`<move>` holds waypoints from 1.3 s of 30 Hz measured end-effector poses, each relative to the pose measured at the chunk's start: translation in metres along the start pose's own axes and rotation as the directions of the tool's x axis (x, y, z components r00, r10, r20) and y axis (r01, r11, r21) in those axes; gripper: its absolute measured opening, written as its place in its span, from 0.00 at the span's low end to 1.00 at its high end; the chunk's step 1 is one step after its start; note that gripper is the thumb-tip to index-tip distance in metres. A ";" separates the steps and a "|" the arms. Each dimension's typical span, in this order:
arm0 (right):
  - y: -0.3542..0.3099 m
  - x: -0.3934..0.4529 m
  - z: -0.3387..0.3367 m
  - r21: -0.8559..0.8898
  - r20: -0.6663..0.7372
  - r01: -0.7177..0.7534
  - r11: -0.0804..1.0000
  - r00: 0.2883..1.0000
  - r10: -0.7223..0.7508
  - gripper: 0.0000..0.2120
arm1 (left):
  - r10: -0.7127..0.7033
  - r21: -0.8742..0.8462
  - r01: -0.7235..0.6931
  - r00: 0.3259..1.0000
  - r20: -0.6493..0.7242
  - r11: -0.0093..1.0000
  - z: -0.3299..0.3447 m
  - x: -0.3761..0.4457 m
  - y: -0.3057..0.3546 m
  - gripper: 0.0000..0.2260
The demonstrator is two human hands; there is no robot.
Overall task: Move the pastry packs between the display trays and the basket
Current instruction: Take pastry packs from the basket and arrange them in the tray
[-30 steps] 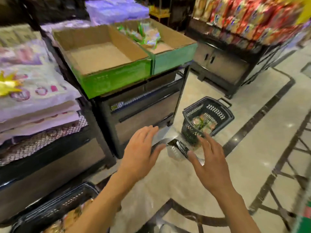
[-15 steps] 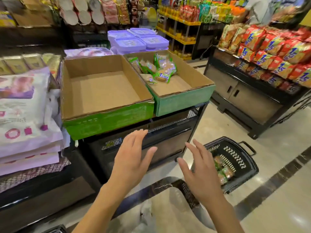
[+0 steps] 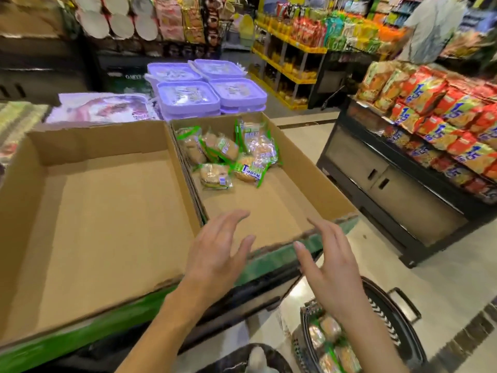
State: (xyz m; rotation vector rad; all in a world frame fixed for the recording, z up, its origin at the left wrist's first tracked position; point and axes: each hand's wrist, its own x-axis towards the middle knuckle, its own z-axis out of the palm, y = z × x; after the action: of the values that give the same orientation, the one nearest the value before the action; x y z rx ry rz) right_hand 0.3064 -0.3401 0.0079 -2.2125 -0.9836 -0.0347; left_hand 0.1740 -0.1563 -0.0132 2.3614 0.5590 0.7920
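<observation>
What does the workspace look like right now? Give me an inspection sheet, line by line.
Surface: two cardboard display trays side by side on a dark stand; left tray holds nothing, right tray is bare at its near end.
Job's things: pastry packs heaped at the far end of the right tray; more packs in the black basket on the floor.
Clutter: purple lidded tubs stacked behind the trays.
Hands: left hand and right hand both open, holding nothing, over the right tray's near edge.
Cables: nothing seen.
Surroundings: snack shelves to the right; a person in the far aisle.
</observation>
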 end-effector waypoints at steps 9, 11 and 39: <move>0.056 0.233 0.074 -0.110 0.296 0.281 0.954 0.925 -0.238 0.26 | -0.204 0.031 0.206 0.978 -0.053 0.978 0.036 0.105 -0.042 0.21; 0.063 0.278 0.091 -0.137 0.390 0.304 0.943 0.891 -0.231 0.28 | -0.234 -0.009 0.234 0.969 -0.085 0.972 0.042 0.124 -0.045 0.20; 0.100 0.361 0.147 -0.120 0.585 0.141 0.983 0.810 -0.045 0.31 | -0.635 0.584 0.477 0.768 0.087 0.656 0.111 0.226 -0.144 0.39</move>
State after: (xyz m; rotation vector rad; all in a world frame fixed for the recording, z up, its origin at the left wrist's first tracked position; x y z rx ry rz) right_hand 0.5927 -0.0655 -0.0567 -2.3668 -1.4612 0.5756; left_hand 0.3835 0.0302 -0.0863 2.4674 1.4531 -0.0218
